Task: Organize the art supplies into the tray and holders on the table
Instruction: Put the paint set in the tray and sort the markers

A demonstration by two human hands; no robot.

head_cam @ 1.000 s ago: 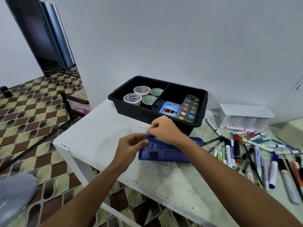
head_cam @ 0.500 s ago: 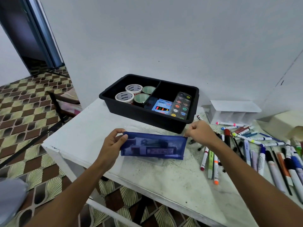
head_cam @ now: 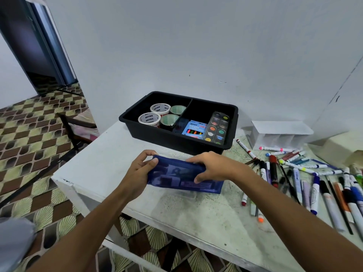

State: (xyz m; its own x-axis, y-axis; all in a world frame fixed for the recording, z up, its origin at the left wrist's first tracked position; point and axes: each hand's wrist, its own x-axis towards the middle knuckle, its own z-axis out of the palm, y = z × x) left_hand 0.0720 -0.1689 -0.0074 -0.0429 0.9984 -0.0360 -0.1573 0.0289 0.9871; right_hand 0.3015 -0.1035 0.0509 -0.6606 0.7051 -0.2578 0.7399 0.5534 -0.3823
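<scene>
Nearest the camera, two bare forearms are reaching in over the front edge of the white table (head_cam: 176,216). The left hand (head_cam: 140,169) is gripping the left end of a translucent blue zip pouch (head_cam: 184,178), its thumb and fingers curling round that end. The right hand (head_cam: 211,165) is holding the pouch from above near its middle, fingers curling over the top edge and the thumb pressing on the front face. The pouch is sitting on the table just in front of the tray, dark shapes showing dimly through its plastic.

To the right, a loose heap of markers and pens (head_cam: 306,179) is lying scattered on the tabletop, with a few more near the front edge.

Beyond the hands, a black divided tray (head_cam: 155,134) is standing on the table. Four tape rolls (head_cam: 157,114) are filling its left compartment; a box of neon pencils (head_cam: 194,129) and a watercolour paint set (head_cam: 217,127) are leaning in the right one.

Further right, a white compartmented holder (head_cam: 280,134) is standing against the pale wall (head_cam: 196,46). On the left, a patterned tile floor (head_cam: 29,134) is stretching back toward a dark doorway (head_cam: 29,46).
</scene>
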